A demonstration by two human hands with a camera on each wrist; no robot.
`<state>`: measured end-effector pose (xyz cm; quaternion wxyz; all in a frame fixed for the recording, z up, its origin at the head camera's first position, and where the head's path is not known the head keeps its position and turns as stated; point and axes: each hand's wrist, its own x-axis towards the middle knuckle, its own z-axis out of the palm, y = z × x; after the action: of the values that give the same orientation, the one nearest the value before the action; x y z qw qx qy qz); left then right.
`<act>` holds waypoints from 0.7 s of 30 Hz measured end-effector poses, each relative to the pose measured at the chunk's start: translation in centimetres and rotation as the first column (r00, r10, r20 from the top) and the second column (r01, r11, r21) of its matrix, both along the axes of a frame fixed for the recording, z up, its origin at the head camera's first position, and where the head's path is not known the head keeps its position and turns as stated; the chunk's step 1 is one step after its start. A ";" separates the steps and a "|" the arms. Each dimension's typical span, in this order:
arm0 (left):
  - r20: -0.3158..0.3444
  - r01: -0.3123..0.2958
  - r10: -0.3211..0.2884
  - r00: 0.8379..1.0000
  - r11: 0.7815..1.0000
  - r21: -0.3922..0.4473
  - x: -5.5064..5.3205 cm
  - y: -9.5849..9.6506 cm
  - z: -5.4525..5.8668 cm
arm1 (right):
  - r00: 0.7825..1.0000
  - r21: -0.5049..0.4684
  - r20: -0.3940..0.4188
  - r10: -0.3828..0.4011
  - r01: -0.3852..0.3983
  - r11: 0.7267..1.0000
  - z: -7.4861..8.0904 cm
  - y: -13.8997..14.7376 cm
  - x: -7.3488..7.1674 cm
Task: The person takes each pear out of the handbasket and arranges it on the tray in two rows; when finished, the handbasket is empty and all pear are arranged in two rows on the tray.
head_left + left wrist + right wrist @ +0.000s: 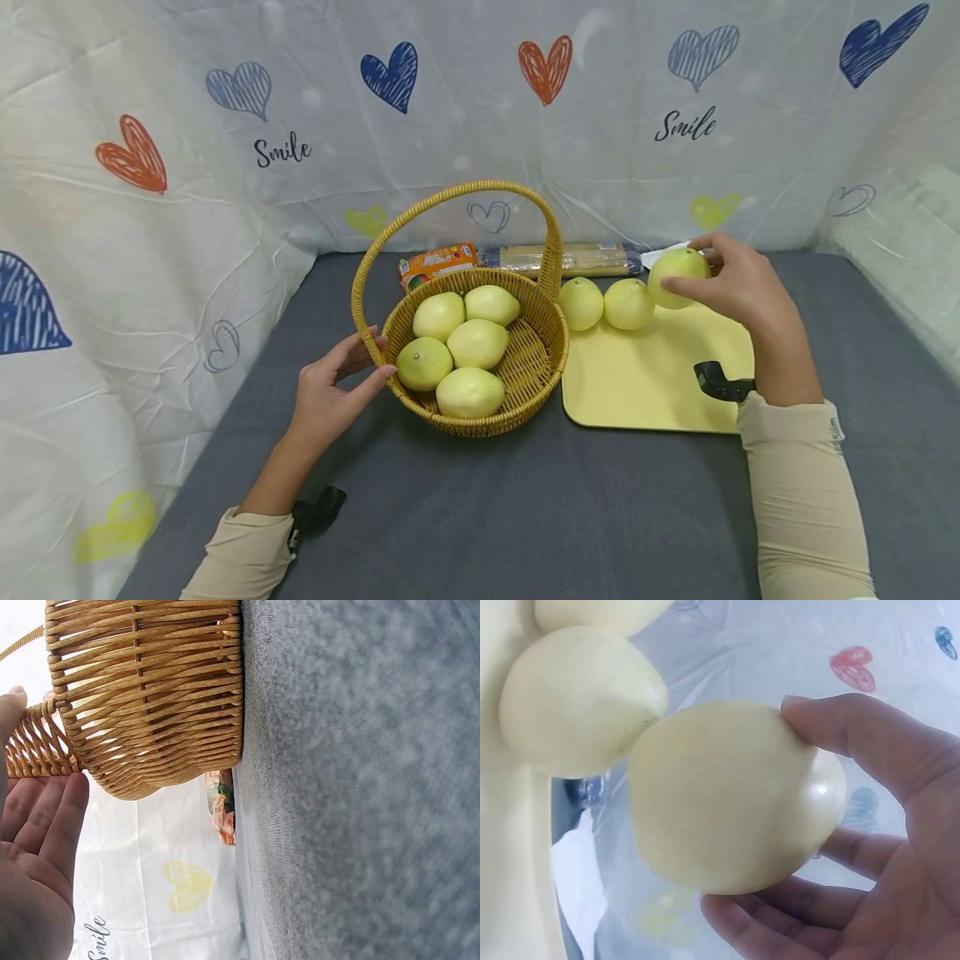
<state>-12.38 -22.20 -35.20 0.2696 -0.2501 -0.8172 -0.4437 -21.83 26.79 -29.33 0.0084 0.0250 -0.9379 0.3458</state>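
Note:
My right hand [738, 279] grips a round pale yellow-green fruit [678, 273] over the back of the yellow board [645, 392]. In the right wrist view, the thumb presses one side of this fruit [731, 799] and the fingers curl under the other. Two similar fruits [628, 303] sit on the board to its left. At the wicker basket [480, 427], my left hand [333, 387] holds the left base of the handle [37, 742], thumb on one side and fingers on the other. Several of the same fruits [477, 343] lie inside, mostly toward the left.
An orange packet [437, 263] lies behind the basket. Beside it is a long clear pack of noodle-like sticks [577, 259], with something white [660, 253] near its right end. A white curtain printed with hearts hangs behind the grey tablecloth [555, 517].

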 end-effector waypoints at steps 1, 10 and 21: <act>0.001 0.001 -0.001 1.000 1.000 -0.001 0.0 0.0 0.1 | 1.000 0.002 0.003 0.001 -0.001 1.000 -0.1 0.1 -0.1; 0.007 -0.001 0.001 1.000 1.000 0.000 0.0 0.0 0.0 | 0.996 0.031 0.086 -0.003 0.001 1.000 -1.2 1.0 -0.8; 0.015 0.000 0.000 1.000 1.000 0.001 -1.2 -1.1 -1.8 | 0.982 0.109 0.186 0.008 -0.028 0.994 -3.0 1.9 -2.1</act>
<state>-13.56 -23.33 -37.05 0.2637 -0.2466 -0.8191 -0.4458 -23.91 28.71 -32.30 -0.0836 0.0015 -0.9522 0.2940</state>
